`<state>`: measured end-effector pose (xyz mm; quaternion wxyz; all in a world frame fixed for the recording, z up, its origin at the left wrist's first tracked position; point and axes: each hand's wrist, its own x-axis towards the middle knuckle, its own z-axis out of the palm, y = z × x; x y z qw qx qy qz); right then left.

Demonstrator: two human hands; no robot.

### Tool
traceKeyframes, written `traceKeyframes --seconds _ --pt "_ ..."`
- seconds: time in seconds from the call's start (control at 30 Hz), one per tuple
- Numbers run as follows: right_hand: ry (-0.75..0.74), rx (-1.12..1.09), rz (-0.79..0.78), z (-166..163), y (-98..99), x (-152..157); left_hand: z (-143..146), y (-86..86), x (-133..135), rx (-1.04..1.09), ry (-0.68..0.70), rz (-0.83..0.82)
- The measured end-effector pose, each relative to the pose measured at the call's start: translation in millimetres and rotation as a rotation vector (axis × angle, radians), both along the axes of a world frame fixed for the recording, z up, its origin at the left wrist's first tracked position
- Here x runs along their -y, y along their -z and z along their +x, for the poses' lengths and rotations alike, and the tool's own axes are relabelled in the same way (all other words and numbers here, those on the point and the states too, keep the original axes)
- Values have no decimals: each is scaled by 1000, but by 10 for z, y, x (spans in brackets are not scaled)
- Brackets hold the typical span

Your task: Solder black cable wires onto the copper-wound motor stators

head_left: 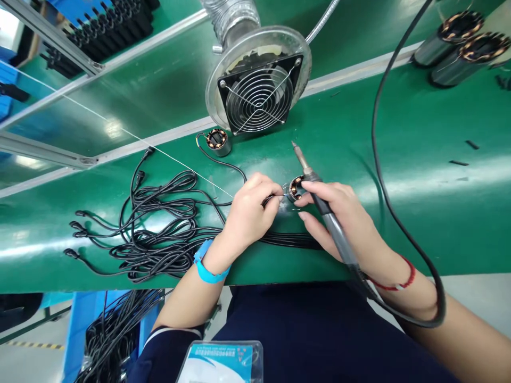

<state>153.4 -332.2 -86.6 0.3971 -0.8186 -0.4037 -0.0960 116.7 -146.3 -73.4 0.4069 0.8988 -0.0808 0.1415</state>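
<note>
My left hand (255, 207) is closed in a pinch on the end of a black cable, its thin wires pointing right. Those wires reach the edge of a small motor stator (294, 187) with copper windings, lying on the green bench. A soldering iron (333, 226) lies across my right hand (343, 213), held near the thumb side, its metal tip pointing up and away from the stator. The right fingertips are beside the stator and partly hide it; whether they touch it I cannot tell. A second small stator (218, 142) with a cable attached stands farther back.
Coiled black cables (163, 229) cover the bench at left. A round fume hood with a fan (259, 101) hangs over the back. Large stators (471, 58) stand at back right. The iron's black cord (377, 133) loops on the right. Below left, a blue bin (75, 330) holds cables.
</note>
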Motion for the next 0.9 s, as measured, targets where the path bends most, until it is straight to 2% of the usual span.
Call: traceKeyframes --seconds 0.1,0.2,0.43,0.67,0.8,0.9 --pt "73 20 -29 67 40 -40 22 12 -10 -55 -36 -61" --pt "180 -64 -3 129 64 -96 37 20 1 -106 -62 -131" --pt "191 -56 99 36 21 -40 17 11 69 -121 -79 -220" --pt "233 4 365 -180 79 172 4 57 117 72 -51 -41" --pt "230 78 407 -262 129 263 8 70 130 147 -32 42" --pt "145 22 378 -298 117 302 7 71 130 150 -31 71"
